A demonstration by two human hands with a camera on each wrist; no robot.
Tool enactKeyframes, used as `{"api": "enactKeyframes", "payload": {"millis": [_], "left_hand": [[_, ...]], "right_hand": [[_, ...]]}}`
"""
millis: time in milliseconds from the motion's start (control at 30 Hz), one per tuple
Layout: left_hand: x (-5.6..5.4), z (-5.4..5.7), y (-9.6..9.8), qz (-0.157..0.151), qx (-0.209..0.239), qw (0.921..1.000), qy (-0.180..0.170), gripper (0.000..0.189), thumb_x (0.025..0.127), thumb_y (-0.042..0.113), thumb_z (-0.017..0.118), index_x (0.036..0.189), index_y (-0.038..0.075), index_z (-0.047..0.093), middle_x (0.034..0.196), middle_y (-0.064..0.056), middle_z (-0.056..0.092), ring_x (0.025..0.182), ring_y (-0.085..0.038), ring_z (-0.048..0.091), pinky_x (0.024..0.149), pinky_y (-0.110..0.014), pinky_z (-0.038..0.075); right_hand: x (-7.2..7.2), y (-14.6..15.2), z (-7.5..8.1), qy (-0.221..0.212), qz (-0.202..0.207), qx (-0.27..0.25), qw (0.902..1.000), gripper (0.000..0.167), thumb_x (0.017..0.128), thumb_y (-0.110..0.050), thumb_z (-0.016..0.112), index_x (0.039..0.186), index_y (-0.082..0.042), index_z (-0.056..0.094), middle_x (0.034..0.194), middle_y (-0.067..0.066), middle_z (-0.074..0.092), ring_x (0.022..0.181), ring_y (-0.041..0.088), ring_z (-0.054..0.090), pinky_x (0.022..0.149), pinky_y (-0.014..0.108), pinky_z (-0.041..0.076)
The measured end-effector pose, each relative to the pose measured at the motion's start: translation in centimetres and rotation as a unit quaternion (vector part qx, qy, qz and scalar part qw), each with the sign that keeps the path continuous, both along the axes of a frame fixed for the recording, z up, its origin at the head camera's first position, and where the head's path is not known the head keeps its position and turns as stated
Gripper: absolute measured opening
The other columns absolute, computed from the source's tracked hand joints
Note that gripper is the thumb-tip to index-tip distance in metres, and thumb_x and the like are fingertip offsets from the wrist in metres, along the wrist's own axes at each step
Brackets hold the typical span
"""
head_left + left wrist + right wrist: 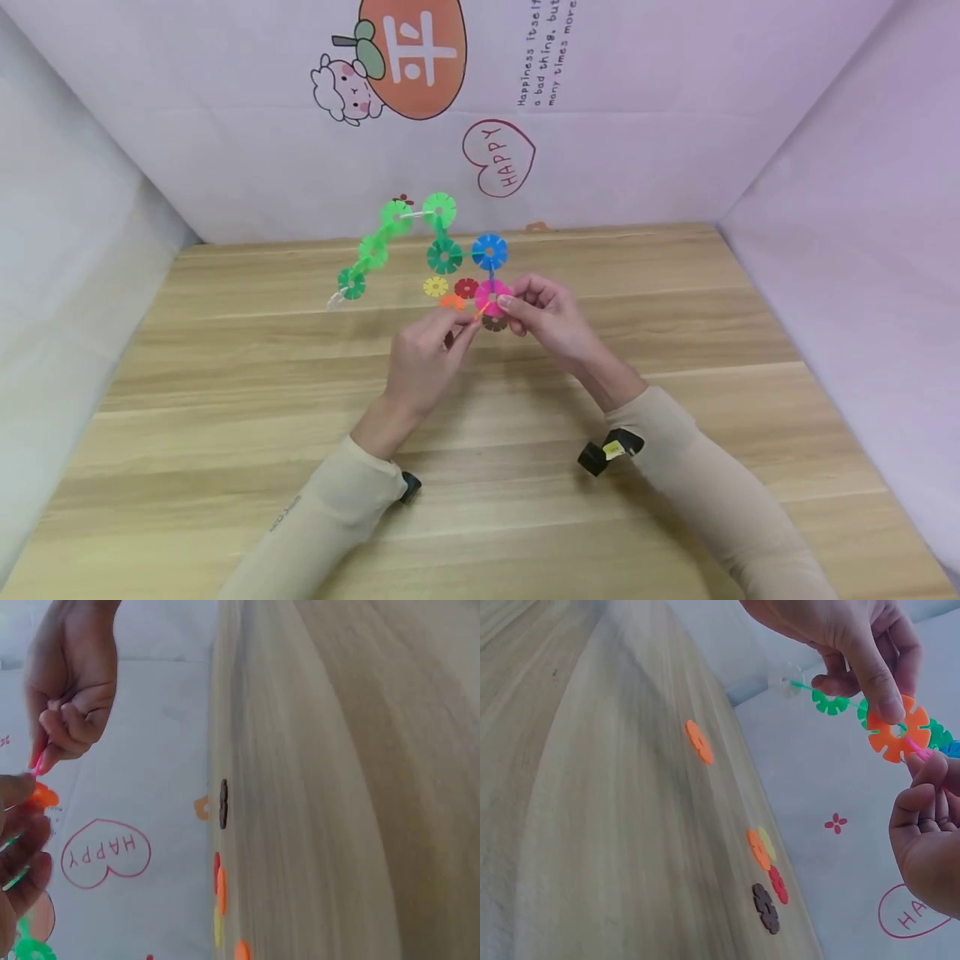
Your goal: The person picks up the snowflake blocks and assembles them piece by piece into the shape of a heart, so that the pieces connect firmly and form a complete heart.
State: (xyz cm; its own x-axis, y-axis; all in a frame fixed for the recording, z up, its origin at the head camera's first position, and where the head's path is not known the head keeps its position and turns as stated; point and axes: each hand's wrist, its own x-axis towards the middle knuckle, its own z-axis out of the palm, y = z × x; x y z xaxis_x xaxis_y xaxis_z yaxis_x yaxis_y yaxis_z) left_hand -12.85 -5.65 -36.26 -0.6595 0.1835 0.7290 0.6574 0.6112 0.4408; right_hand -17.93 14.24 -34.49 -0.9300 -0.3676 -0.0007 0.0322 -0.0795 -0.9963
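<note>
Grips an orange disc [889, 742] in the left hand [426, 354], pinched at the rim between thumb and fingers. Grips a pink disc [487, 292] in the right hand [553, 321], thumb over the face and fingers behind. Presents the orange disc edge-on in the head view, crosswise to the pink one and meeting it, judged to be so held for slot-to-slot engagement. Cannot confirm full seating of that joint.

Runs on from the pink disc as a linked chain: a blue disc [490, 252], a dark green disc [445, 256], lighter green discs [372, 252] and, at the far left end, a clear disc [337, 298]. Hangs raised above the wooden table [262, 433], apparently borne by the hands alone, plausibly to spare the joints from bumping the surface.

Records as loose on the table: a yellow disc [436, 287], a red disc [467, 288] and an orange piece [452, 302] close together, with a dark brown disc [494, 322] just beside. Shows a second orange piece [699, 742] farther off in the right wrist view. Lie flat and near the hands, presumably for short reach.
</note>
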Motion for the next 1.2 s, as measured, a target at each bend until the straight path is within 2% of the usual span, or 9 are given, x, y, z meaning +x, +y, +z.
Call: {"api": "enactKeyframes", "payload": {"millis": [67, 167, 233, 300, 400, 700, 867, 1000, 1200], "left_hand": [[0.1, 0.3, -0.6, 0.003, -0.009, 0.9993, -0.037, 0.015, 0.09, 0.011, 0.084, 0.097, 0.001, 0.076, 0.087, -0.01, 0.077, 0.058, -0.015, 0.058, 0.053, -0.023, 0.048], [0.7, 0.9, -2.0, 0.012, -0.041, 0.9901, -0.134, 0.022, 0.09, 0.02, 0.085, 0.102, 0.004, 0.077, 0.093, -0.008, 0.078, 0.063, -0.015, 0.061, 0.058, -0.026, 0.052], [1.1, 1.2, -3.1, 0.027, -0.082, 0.9741, -0.209, 0.025, 0.091, 0.023, 0.085, 0.106, 0.005, 0.077, 0.098, -0.007, 0.079, 0.074, -0.018, 0.069, 0.068, -0.032, 0.058], [1.4, 1.3, -4.2, 0.047, -0.13, 0.9511, -0.277, 0.026, 0.091, 0.024, 0.084, 0.109, 0.006, 0.078, 0.104, -0.007, 0.079, 0.088, -0.023, 0.073, 0.078, -0.038, 0.061], [1.5, 1.1, -5.4, 0.07, -0.184, 0.9209, -0.336, 0.028, 0.093, 0.022, 0.082, 0.115, 0.005, 0.077, 0.113, -0.01, 0.078, 0.104, -0.029, 0.074, 0.089, -0.046, 0.06], [0.9, -0.8, -6.8, 0.087, -0.278, 0.8783, -0.379, 0.033, 0.099, 0.025, 0.075, 0.125, 0.004, 0.074, 0.127, -0.018, 0.068, 0.107, -0.034, 0.071, 0.088, -0.051, 0.06], [1.2, -1.2, -7.1, 0.072, -0.283, 0.8769, -0.382, 0.017, 0.096, 0.02, 0.078, 0.109, 0.01, 0.079, 0.118, -0.014, 0.067, 0.097, -0.028, 0.07, 0.078, -0.049, 0.058], [1.1, -1.2, -7.0, 0.081, -0.264, 0.8769, -0.394, 0.015, 0.093, 0.017, 0.081, 0.106, 0.01, 0.078, 0.112, -0.011, 0.066, 0.088, -0.026, 0.067, 0.074, -0.045, 0.057], [0.8, -1.4, -7.0, 0.095, -0.261, 0.8667, -0.415, 0.044, 0.091, 0.017, 0.083, 0.131, 0.005, 0.069, 0.124, -0.015, 0.066, 0.1, -0.033, 0.069, 0.087, -0.05, 0.059]], "right_hand": [[-0.1, 0.0, -0.1, -0.006, -0.004, -0.011, 0.9999, 0.012, 0.105, -0.002, 0.061, 0.095, -0.009, 0.063, 0.085, 0.003, 0.069, 0.067, 0.011, 0.053, 0.064, 0.018, 0.048], [-0.3, 0.1, -0.1, -0.008, -0.01, -0.026, 0.9996, 0.014, 0.105, -0.002, 0.061, 0.093, -0.01, 0.064, 0.084, 0.002, 0.068, 0.066, 0.011, 0.054, 0.064, 0.018, 0.049], [-0.4, 0.3, -0.1, -0.01, -0.014, -0.04, 0.9991, 0.013, 0.104, -0.002, 0.062, 0.094, -0.009, 0.064, 0.083, 0.001, 0.067, 0.066, 0.01, 0.054, 0.063, 0.018, 0.049], [-0.6, 0.6, 0.0, -0.011, -0.02, -0.049, 0.9985, 0.01, 0.104, -0.003, 0.062, 0.096, -0.008, 0.063, 0.083, 0.0, 0.066, 0.066, 0.01, 0.054, 0.063, 0.018, 0.049], [-0.9, 0.9, 0.1, -0.015, -0.028, -0.07, 0.9971, 0.01, 0.105, -0.003, 0.061, 0.097, -0.007, 0.064, 0.083, -0.001, 0.068, 0.065, 0.009, 0.054, 0.062, 0.018, 0.048], [-1.8, 0.7, 0.3, -0.03, -0.043, -0.089, 0.9946, 0.019, 0.106, 0.001, 0.056, 0.094, -0.01, 0.065, 0.084, -0.002, 0.073, 0.061, 0.008, 0.053, 0.059, 0.018, 0.046], [-2.0, 0.6, 0.1, -0.031, -0.038, -0.094, 0.9944, 0.024, 0.106, 0.001, 0.056, 0.091, -0.014, 0.067, 0.083, -0.002, 0.073, 0.06, 0.008, 0.053, 0.059, 0.018, 0.046], [-2.3, 0.8, -0.2, -0.031, -0.037, -0.09, 0.9948, 0.018, 0.106, 0.001, 0.057, 0.095, -0.01, 0.066, 0.084, -0.002, 0.074, 0.061, 0.008, 0.053, 0.06, 0.018, 0.047], [-2.4, 0.9, -0.7, -0.042, -0.034, -0.077, 0.9956, 0.016, 0.106, -0.002, 0.058, 0.095, -0.011, 0.065, 0.084, -0.003, 0.073, 0.061, 0.008, 0.053, 0.059, 0.018, 0.046]]}}
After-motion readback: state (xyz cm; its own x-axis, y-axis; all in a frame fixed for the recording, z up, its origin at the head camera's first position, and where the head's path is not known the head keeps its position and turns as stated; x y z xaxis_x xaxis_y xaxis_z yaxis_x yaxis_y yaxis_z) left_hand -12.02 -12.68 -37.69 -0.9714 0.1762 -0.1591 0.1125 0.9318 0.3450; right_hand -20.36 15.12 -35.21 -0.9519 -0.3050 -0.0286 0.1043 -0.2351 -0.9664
